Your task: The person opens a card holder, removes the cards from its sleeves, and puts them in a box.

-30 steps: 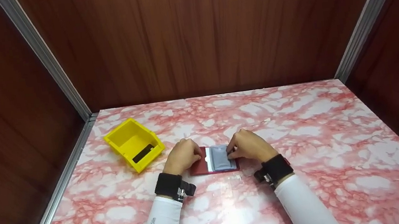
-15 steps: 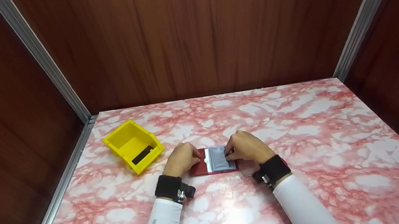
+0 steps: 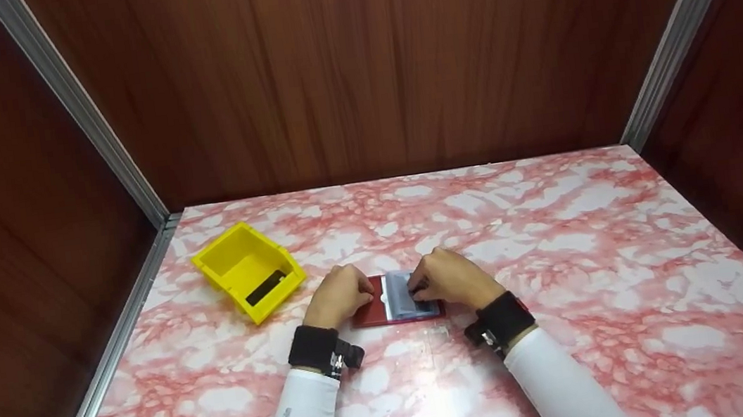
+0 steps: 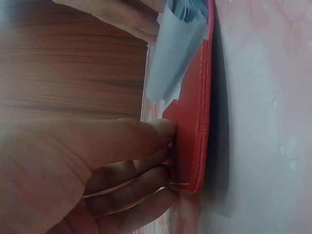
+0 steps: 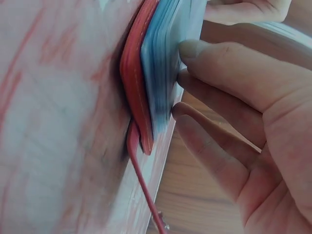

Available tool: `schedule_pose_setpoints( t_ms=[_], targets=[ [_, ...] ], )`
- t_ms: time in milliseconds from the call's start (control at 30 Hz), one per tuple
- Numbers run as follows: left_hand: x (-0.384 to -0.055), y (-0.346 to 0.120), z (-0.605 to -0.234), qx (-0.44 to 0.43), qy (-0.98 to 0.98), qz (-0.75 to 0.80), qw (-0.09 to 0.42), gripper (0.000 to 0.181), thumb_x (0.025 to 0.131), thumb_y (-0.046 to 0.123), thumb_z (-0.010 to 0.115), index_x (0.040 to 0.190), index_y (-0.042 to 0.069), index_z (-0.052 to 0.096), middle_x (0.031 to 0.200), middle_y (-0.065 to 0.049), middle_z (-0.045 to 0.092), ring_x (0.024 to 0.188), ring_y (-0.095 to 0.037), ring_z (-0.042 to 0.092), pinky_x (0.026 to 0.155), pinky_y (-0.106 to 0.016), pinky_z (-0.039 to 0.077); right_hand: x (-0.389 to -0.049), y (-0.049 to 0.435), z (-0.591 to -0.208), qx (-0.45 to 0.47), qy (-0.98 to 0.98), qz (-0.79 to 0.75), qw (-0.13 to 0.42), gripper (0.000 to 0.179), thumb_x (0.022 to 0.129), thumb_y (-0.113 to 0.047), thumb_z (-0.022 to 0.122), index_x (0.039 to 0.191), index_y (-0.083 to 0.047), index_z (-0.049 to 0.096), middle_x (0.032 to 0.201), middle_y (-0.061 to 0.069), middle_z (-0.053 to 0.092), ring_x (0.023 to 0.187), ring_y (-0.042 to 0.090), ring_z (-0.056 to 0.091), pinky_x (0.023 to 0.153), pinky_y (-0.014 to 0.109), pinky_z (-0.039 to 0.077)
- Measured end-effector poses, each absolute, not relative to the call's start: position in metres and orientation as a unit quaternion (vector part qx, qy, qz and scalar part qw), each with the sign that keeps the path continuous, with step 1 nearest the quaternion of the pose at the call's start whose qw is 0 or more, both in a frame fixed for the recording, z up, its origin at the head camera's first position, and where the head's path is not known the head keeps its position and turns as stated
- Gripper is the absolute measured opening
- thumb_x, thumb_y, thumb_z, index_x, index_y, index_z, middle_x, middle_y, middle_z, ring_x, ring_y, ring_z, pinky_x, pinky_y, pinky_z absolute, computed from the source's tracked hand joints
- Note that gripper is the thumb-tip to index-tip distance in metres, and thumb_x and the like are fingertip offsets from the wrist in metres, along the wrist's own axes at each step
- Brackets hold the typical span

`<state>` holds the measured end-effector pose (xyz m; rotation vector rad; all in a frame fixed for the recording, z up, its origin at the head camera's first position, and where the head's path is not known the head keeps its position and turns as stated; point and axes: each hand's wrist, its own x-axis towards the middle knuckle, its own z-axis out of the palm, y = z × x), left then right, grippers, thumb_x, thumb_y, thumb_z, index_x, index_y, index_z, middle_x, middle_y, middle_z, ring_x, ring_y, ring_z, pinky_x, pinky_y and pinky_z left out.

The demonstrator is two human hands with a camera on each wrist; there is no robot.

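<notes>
A red card holder (image 3: 368, 314) lies spread open on the table, with a stack of clear plastic sleeves (image 3: 402, 297) on its right half. My left hand (image 3: 340, 296) pinches the left cover; the left wrist view has the thumb on the inner face of the red cover (image 4: 191, 131) and the other fingers at its edge. My right hand (image 3: 454, 277) pinches the sleeves near their right side. In the left wrist view the top sleeves (image 4: 170, 58) bow up in a curl. The right wrist view has thumb and fingers against the layered sleeves (image 5: 163, 63).
A yellow bin (image 3: 248, 270) with a dark strip (image 3: 266, 287) inside stands left of the hands. A thin red strap (image 5: 141, 175) trails from the card holder. Brown wood-look panels (image 3: 354, 69) surround the red-and-white marbled table (image 3: 558, 228).
My right hand has moved slightly left, bending the plastic sleeves up and over toward the left cover. The left hand keeps its place on the cover.
</notes>
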<state>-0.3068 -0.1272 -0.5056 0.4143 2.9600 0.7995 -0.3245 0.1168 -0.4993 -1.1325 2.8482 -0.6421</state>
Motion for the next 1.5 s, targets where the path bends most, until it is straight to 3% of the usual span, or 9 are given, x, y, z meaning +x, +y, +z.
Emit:
schedule_pose_setpoints(
  t_ms=[233, 433, 600, 867, 1200, 1500],
  targets=[
    [-0.307, -0.128, -0.507, 0.131, 0.957, 0.257, 0.029, 0.007, 0.096, 0.009, 0.08, 0.097, 0.01, 0.087, 0.097, -0.006, 0.083, 0.094, -0.022, 0.069, 0.092, -0.04, 0.059, -0.32, 0.109, -0.501, -0.365, 0.908, -0.208, 0.002, 0.024, 0.084, -0.02, 0.095, 0.106, -0.013, 0.088, 0.104, 0.004, 0.086, 0.083, 0.009, 0.071, 0.078, 0.033, 0.062],
    [-0.308, -0.129, -0.506, 0.129, 0.956, 0.261, 0.033, 0.007, 0.096, 0.008, 0.08, 0.097, 0.01, 0.087, 0.095, -0.005, 0.083, 0.089, -0.02, 0.069, 0.091, -0.04, 0.059, -0.319, 0.104, -0.503, -0.376, 0.902, -0.213, 0.012, 0.03, 0.083, -0.021, 0.095, 0.111, -0.012, 0.087, 0.109, 0.005, 0.085, 0.091, 0.014, 0.075, 0.086, 0.039, 0.063],
    [-0.308, -0.129, -0.505, 0.131, 0.954, 0.266, 0.034, 0.008, 0.096, 0.008, 0.08, 0.097, 0.01, 0.087, 0.097, -0.006, 0.083, 0.094, -0.023, 0.07, 0.093, -0.042, 0.059, -0.318, 0.104, -0.503, -0.383, 0.897, -0.217, 0.036, 0.032, 0.085, -0.019, 0.093, 0.116, -0.013, 0.085, 0.113, 0.004, 0.085, 0.095, 0.014, 0.073, 0.09, 0.038, 0.062],
    [-0.307, -0.129, -0.505, 0.144, 0.952, 0.269, 0.026, 0.007, 0.094, 0.006, 0.08, 0.096, 0.008, 0.087, 0.095, -0.007, 0.084, 0.089, -0.021, 0.072, 0.09, -0.04, 0.061, -0.316, 0.098, -0.505, -0.41, 0.887, -0.209, 0.024, 0.031, 0.088, -0.02, 0.091, 0.117, -0.012, 0.084, 0.111, 0.004, 0.084, 0.096, 0.019, 0.076, 0.091, 0.041, 0.064],
    [-0.307, -0.129, -0.505, 0.134, 0.952, 0.274, 0.035, 0.006, 0.095, 0.008, 0.08, 0.096, 0.007, 0.085, 0.094, -0.007, 0.083, 0.083, -0.018, 0.068, 0.087, -0.038, 0.06, -0.315, 0.091, -0.506, -0.379, 0.905, -0.186, -0.048, 0.029, 0.087, -0.028, 0.093, 0.107, -0.01, 0.084, 0.102, 0.003, 0.084, 0.087, 0.016, 0.074, 0.081, 0.04, 0.063],
    [-0.308, -0.13, -0.504, 0.133, 0.951, 0.278, 0.031, 0.005, 0.095, 0.008, 0.08, 0.096, 0.008, 0.085, 0.092, -0.006, 0.082, 0.084, -0.018, 0.067, 0.087, -0.038, 0.059, -0.312, 0.087, -0.509, -0.35, 0.907, -0.199, -0.124, 0.03, 0.088, -0.037, 0.091, 0.088, -0.008, 0.082, 0.084, 0.003, 0.082, 0.073, 0.011, 0.069, 0.068, 0.037, 0.062]
  ],
)
